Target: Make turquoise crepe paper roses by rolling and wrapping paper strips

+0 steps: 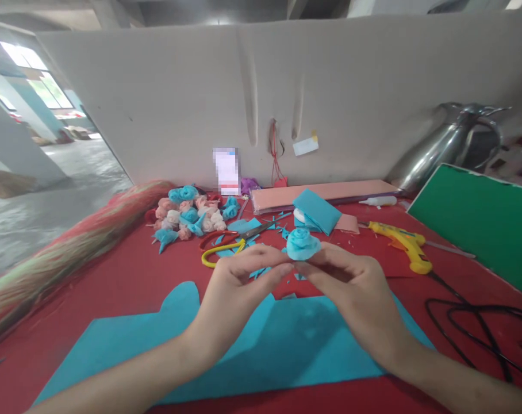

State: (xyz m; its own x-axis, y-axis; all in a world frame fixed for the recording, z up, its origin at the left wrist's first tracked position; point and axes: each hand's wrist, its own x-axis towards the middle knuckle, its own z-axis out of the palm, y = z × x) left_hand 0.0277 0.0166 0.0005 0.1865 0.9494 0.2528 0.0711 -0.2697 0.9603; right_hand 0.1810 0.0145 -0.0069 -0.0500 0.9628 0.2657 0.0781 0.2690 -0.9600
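Observation:
A blue paper rose [302,244] is pinched between my two hands at the centre of the view, its petals facing up and its lower end hidden by the fingers. My left hand [244,282] closes on it from the left with thumb and fingertips. From the right, my right hand [351,282] grips the same rose in a similar pinch. Below both hands a large sheet of blue crepe paper [287,351] lies flat. Scissors [235,241] with red and yellow handles lie just beyond my left hand, among blue paper scraps.
Blue, pink, white and red paper roses [190,215] are heaped at back left. A yellow glue gun [403,241] with a black cord [476,322] lies right, beside a green board [480,224]. Folded blue paper [317,210], a pink strip [325,196] and a metal jug [446,144] are farther back.

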